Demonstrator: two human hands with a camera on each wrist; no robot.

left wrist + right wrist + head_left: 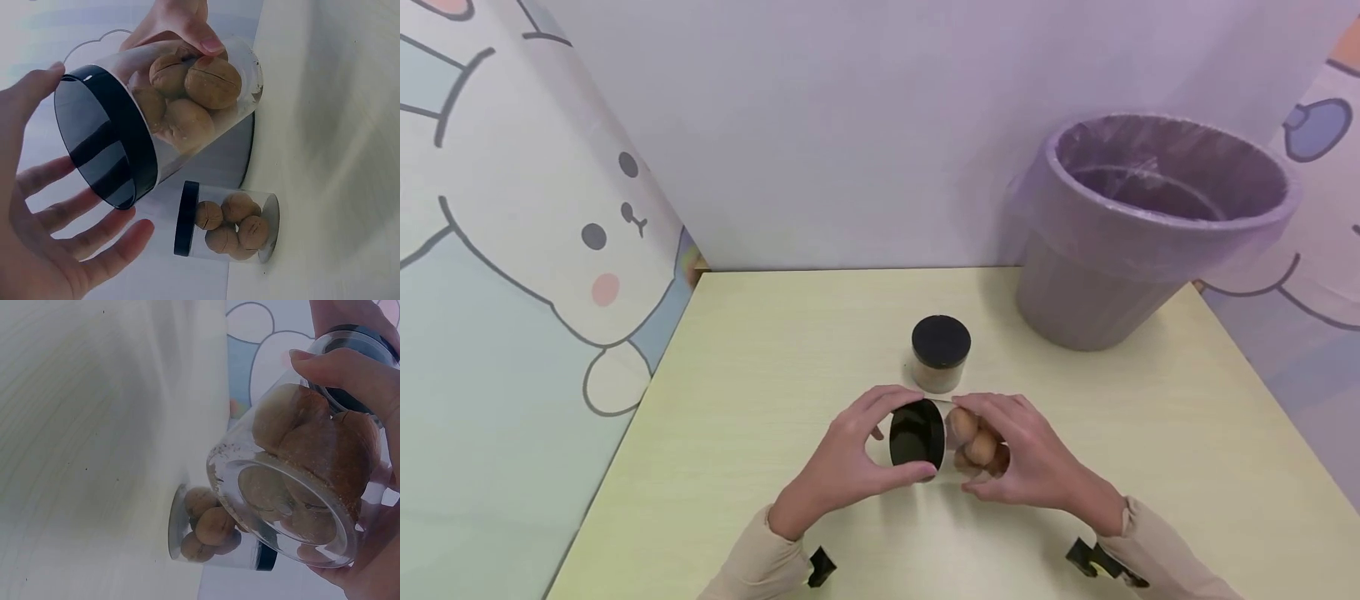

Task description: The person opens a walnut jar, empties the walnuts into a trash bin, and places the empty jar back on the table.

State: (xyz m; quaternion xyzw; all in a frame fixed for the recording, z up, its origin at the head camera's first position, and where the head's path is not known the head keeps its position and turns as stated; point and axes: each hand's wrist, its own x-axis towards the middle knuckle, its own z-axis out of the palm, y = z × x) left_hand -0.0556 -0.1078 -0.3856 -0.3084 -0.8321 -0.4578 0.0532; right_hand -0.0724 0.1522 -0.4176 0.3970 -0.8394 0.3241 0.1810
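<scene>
A clear jar [247, 75] of walnuts [981, 447] is held tilted on its side above the table, its black lid [917, 437] facing left. With thumb and fingers around the lid's rim, my left hand [853, 458] grips that end. My right hand [1033, 458] holds the clear body near the base, thumb on one side and fingers on the other. Walnuts lie against the wall inside, and the right wrist view shows the round base [284, 506]. Just beyond both hands stands a second walnut jar [938, 375], upright under its own black lid [941, 340].
A large purple-grey bin [1090, 292] with a plastic liner stands at the back right of the pale table [737, 375]. Behind the table rises a plain wall [812, 142]. Cartoon-patterned panels [497, 333] flank both sides.
</scene>
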